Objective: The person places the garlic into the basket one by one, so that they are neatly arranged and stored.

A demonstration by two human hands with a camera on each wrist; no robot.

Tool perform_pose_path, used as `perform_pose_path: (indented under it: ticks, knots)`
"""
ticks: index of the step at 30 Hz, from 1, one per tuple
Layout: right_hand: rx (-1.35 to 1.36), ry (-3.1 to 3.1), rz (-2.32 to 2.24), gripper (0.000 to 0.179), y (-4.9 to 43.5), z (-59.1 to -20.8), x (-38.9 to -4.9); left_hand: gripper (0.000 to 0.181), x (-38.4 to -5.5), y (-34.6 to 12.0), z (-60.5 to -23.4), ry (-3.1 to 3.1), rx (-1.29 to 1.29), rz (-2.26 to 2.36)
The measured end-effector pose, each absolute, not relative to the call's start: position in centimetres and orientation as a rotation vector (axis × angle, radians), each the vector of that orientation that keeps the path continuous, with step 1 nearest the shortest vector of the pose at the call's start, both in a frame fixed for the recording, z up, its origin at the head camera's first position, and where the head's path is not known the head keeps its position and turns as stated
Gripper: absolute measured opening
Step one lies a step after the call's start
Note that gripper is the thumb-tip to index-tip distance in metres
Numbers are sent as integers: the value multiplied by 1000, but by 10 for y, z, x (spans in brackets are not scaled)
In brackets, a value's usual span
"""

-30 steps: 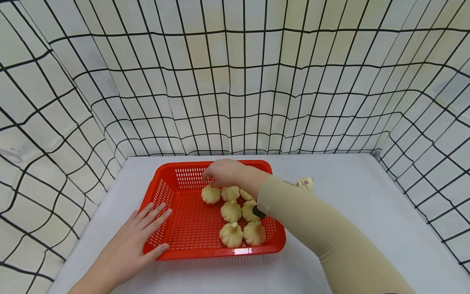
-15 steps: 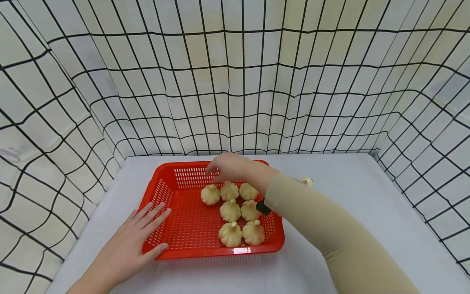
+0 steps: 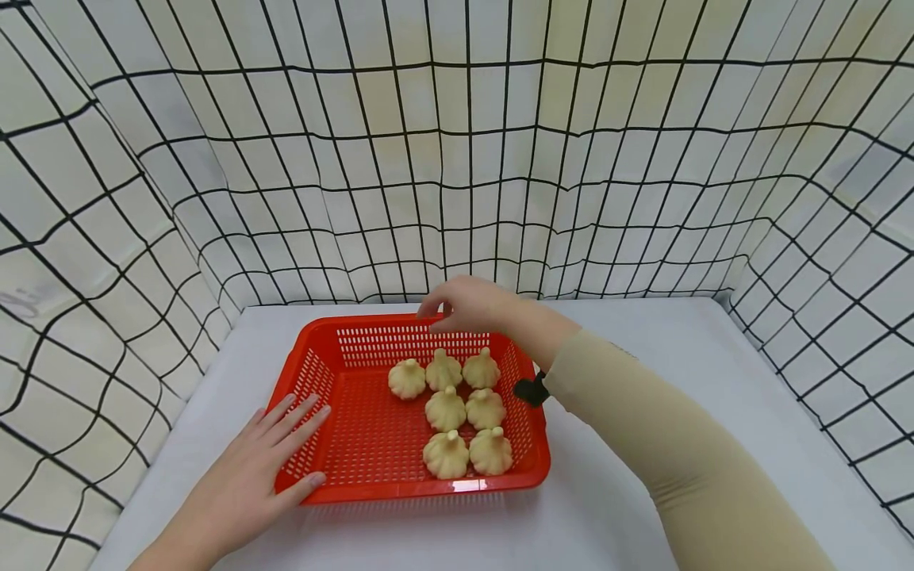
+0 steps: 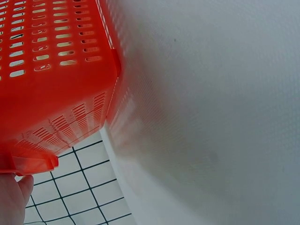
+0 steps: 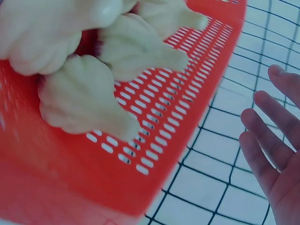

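Note:
A red plastic basket [image 3: 385,493] with slotted walls holds several pale garlic bulbs [image 3: 446,408], grouped in its right half with stems up. My left hand [image 3: 250,468] rests on the basket's left rim, fingers spread and straight; from the left wrist, part of that hand [image 4: 11,199] shows at the rim. Above the back rim is my right hand [image 3: 474,305], its fingers loosely bent and holding nothing. The right wrist view has the same hand [image 5: 286,192] with fingers apart, outside the rim, and garlic bulbs [image 5: 77,96] close by inside.
The basket stands on a white-covered table [image 3: 678,373]. Black grid netting [image 3: 471,159] over white sheeting rises at the back and on both sides. My right sleeve [image 3: 643,412] crosses the table's right part, hiding what lies under it.
My right hand has lifted from the back row of bulbs and moved back and right, over the rim. The sleeve now hides the bulb on the table. My left hand stays put.

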State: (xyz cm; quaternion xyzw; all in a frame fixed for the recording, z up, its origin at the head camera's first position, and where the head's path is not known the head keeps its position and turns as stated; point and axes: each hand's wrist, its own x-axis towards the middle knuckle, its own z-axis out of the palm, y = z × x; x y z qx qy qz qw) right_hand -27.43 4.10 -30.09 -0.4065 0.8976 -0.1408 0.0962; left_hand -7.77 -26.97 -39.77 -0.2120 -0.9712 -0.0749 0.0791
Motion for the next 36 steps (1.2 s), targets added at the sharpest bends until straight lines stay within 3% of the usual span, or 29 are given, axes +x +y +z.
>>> perform_pose_path:
  ticks: [14, 36]
  knots:
    - [-1011, 2738, -567, 27, 97, -293, -272, 76, -76, -271, -398, -2910, -622, -235]
    - [-725, 2762, -558, 23, 231, -346, -255, 76, -78, -270, -398, -2959, -599, -240]
